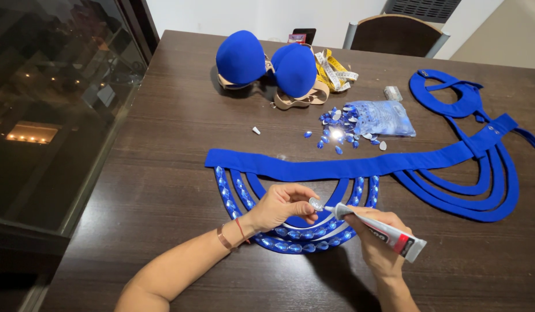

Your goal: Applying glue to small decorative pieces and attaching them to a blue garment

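My left hand [280, 204] pinches a small clear gem [316, 203] just above the curved blue fabric bands [290, 241]. My right hand [376, 240] grips a white glue tube [388, 235], its nozzle tip touching the gem. The bands hang in loops from a long blue fabric strip [360, 167] lying across the dark wooden table [175, 150]. Rows of blue gems line the outer loops on the left and along the bottom.
Loose blue gems [336, 128] spill from a clear plastic bag [384, 118] behind the strip. A pair of blue padded cups [267, 65], a yellow tape measure [335, 70] and a blue collar piece [446, 92] lie further back. A chair [397, 33] stands at the far edge; a window is at left.
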